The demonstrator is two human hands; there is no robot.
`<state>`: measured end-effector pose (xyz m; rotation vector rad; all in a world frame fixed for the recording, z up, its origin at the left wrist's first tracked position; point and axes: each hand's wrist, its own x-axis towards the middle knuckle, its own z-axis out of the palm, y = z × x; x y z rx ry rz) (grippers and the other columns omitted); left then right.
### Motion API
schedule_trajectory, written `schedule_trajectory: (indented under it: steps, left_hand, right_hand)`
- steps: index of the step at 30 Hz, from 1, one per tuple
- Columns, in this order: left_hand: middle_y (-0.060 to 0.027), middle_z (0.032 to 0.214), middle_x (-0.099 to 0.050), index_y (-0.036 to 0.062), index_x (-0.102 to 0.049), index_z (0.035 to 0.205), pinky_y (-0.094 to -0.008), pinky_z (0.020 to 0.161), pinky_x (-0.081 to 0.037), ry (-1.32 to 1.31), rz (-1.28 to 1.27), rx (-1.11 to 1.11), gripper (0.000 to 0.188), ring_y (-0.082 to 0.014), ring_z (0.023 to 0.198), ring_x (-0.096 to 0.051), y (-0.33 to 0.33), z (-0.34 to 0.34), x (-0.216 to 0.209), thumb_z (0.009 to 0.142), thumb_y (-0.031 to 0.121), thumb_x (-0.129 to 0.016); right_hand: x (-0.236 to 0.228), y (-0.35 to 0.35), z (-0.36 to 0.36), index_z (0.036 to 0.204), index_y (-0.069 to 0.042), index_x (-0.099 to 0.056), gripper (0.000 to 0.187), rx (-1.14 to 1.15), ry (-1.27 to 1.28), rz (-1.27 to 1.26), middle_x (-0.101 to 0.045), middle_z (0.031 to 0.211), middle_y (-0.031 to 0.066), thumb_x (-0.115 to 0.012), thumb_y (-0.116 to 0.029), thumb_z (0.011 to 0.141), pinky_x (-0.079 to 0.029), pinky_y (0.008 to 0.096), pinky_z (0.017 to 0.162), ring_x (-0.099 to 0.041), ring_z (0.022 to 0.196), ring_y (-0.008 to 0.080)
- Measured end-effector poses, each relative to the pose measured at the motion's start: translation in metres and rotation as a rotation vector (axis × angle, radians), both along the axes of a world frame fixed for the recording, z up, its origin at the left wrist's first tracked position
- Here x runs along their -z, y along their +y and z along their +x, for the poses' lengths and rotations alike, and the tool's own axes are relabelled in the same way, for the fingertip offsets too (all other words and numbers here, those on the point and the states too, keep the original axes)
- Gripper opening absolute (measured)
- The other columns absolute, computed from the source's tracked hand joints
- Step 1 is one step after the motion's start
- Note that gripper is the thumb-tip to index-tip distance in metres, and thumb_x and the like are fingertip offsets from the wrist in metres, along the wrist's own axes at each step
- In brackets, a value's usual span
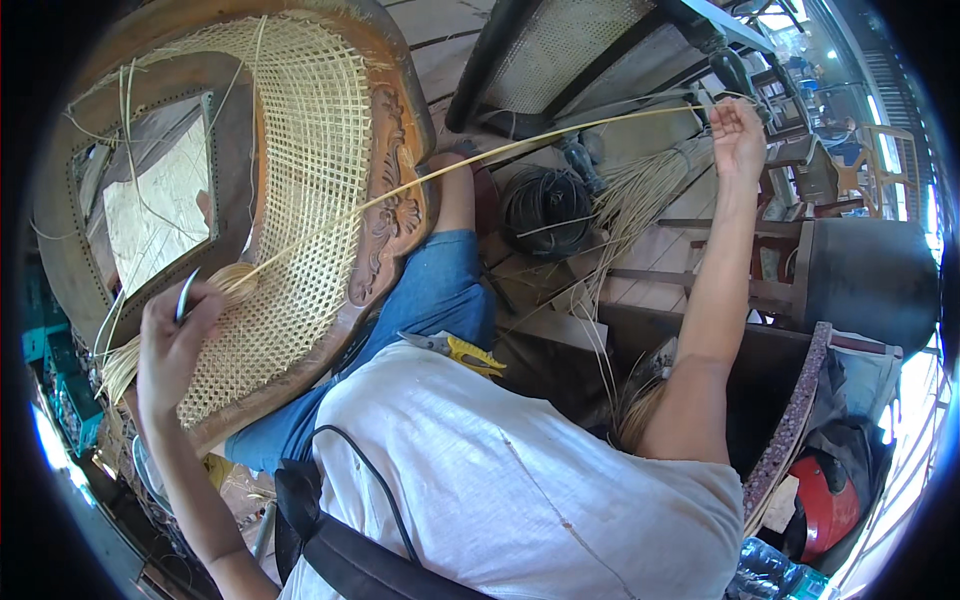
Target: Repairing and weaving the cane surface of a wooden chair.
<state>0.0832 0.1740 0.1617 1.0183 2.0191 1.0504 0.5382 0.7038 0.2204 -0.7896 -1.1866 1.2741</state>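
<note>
A carved wooden chair frame point(408, 215) with woven cane panelling point(310, 130) lies tilted across my lap at the left. My left hand point(175, 345) is closed round a slim, shiny pointed tool point(187, 290), its exact kind unclear, over the lower left of the weave. Beside those fingers the cane bunches into a pale loop point(236, 283). From there a cane strand point(500, 152) stretches tautly up and to the right. Its far end is pinched in my right hand point(738, 137), with that arm held out at the upper right.
Yellow-handled pruning shears point(470, 354) rest on my lap. A coil of black cord point(546, 210) and a bundle of loose cane point(655, 185) lie on the floor. Another cane-panelled frame point(560, 55) stands beyond. A red helmet point(828, 508) and plastic bottle point(770, 570) sit at the lower right.
</note>
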Motion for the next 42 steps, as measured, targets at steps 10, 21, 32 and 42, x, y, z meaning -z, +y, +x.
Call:
schedule_trajectory:
  steps: [10,21,32,42]
  left_hand:
    - [-0.0002,0.088,-0.061,-0.0006,-0.066,0.104,-0.0246,0.069,-0.043,0.521,-0.227,-0.527,0.017,-0.0083,0.077,-0.052,-0.258,-0.184,0.054,0.097,0.013,-0.061]
    - [-0.0010,0.094,-0.061,-0.0001,-0.062,0.113,-0.0237,0.070,-0.044,0.513,-0.423,-0.804,0.020,-0.0082,0.079,-0.053,-0.368,-0.243,0.094,0.098,0.014,-0.060]
    - [-0.0019,0.100,-0.061,0.0004,-0.059,0.121,-0.0228,0.070,-0.045,0.468,-0.424,-0.855,0.026,-0.0081,0.081,-0.053,-0.392,-0.250,0.108,0.098,0.014,-0.059]
    - [-0.0027,0.106,-0.061,0.0009,-0.056,0.128,-0.0220,0.071,-0.045,0.447,-0.412,-0.881,0.032,-0.0080,0.083,-0.054,-0.444,-0.261,0.113,0.099,0.014,-0.058]
  right_hand:
    - [0.070,0.066,0.056,0.104,-0.011,-0.053,0.023,0.189,-0.031,-0.141,-0.066,0.083,0.0082,-0.063,0.001,0.087,-0.059,0.0369,0.067,-0.067,0.072,0.0207]
    - [0.116,0.060,0.051,0.115,-0.015,-0.051,0.037,0.226,0.008,-0.194,-0.064,0.088,0.0053,-0.066,0.002,0.086,-0.058,0.0367,0.065,-0.065,0.072,0.0185]
    - [0.066,0.055,0.006,0.104,-0.009,-0.058,0.017,0.230,-0.171,0.254,-0.063,0.088,0.0038,-0.065,-0.002,0.090,-0.054,0.0256,0.060,-0.063,0.070,0.0137]
    - [0.031,0.076,0.007,0.105,-0.005,-0.060,0.017,0.297,-0.263,0.247,-0.065,0.090,0.0057,-0.067,-0.007,0.090,-0.056,0.0265,0.059,-0.065,0.070,0.0137]
